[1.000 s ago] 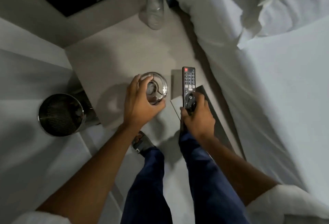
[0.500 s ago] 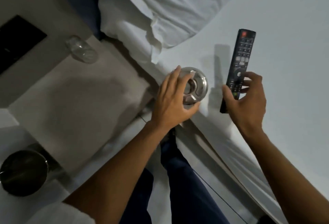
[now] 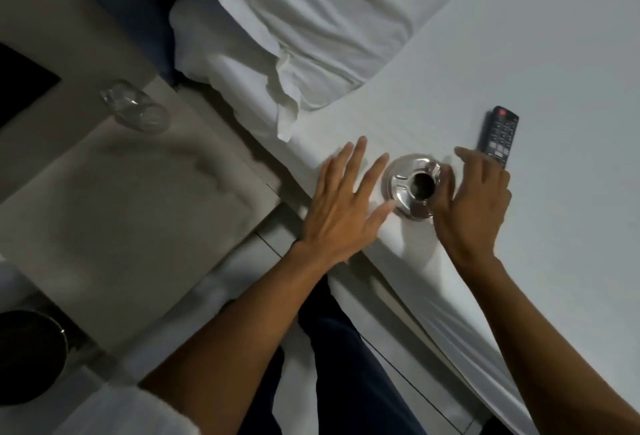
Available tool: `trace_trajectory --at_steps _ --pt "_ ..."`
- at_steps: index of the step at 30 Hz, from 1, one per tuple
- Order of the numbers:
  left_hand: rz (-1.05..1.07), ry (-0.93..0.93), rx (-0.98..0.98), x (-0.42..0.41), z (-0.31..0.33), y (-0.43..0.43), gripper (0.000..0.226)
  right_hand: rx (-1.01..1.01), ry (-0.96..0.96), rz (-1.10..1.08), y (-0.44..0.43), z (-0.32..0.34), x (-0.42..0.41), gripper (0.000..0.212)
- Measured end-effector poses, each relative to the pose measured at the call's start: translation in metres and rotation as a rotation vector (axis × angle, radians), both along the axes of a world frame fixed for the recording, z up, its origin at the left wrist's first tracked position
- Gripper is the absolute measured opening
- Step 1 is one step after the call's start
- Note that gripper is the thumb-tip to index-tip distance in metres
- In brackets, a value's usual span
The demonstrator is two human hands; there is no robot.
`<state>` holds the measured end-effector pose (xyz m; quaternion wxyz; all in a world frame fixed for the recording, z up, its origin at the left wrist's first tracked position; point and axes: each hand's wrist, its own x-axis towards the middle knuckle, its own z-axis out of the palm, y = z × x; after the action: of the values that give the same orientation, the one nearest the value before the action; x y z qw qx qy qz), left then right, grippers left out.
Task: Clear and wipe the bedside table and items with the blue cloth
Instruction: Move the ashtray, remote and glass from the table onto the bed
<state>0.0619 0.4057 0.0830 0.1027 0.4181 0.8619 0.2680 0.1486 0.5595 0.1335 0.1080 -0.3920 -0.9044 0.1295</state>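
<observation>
Head view: person is clearing the bench (image 3: 138, 213) onto the bed (image 3: 519, 54). Metal ashtray (image 3: 412, 186) is sitting on the sheet near the mattress edge; remote control (image 3: 498, 135) is lying at its 2 o'clock. Left hand (image 3: 343, 206) is hovering at the ashtray's 9 o'clock, fingers (image 3: 349, 166) spread wide, holding nothing. Right hand (image 3: 471, 206), fingers loosely curled, is touching the ashtray rim, gripping nothing. Drinking glass (image 3: 135, 110) is standing at the bench's 12 o'clock corner. Blue cloth not visible. Judgement: lift the glass next, two-handed steadiness unnecessary; keep the ashtray level, away from the edge.

Remote control's (image 3: 498, 135) lower end behind the right hand (image 3: 471, 206); bin (image 3: 29, 355) cropped at left edge.
</observation>
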Motion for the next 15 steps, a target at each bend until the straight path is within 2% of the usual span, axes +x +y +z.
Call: trace_trajectory --at_steps 3,6,9,11,14,15 --pt "0.186 0.088 0.039 -0.026 -0.011 -0.056 0.049 -0.009 0.192 0.287 -0.047 0.002 -0.042 0.027" --pt "0.326 0.18 -0.053 -0.06 -0.022 -0.119 0.04 -0.134 0.218 0.505 -0.108 -0.008 -0.096 0.026" --pt "0.44 0.215 -0.24 -0.099 -0.026 -0.165 0.043 -0.226 0.069 0.674 -0.154 -0.03 -0.142 0.032" --pt "0.494 0.176 -0.322 -0.132 -0.028 -0.186 0.049 -0.359 -0.1 0.744 -0.174 -0.048 -0.17 0.038" --pt "0.63 0.016 -0.36 -0.189 -0.031 -0.201 0.069 -0.68 -0.388 0.68 -0.188 -0.072 -0.201 0.044" --pt "0.684 -0.032 -0.339 -0.207 -0.031 -0.201 0.077 -0.718 -0.439 0.65 -0.189 -0.079 -0.206 0.045"
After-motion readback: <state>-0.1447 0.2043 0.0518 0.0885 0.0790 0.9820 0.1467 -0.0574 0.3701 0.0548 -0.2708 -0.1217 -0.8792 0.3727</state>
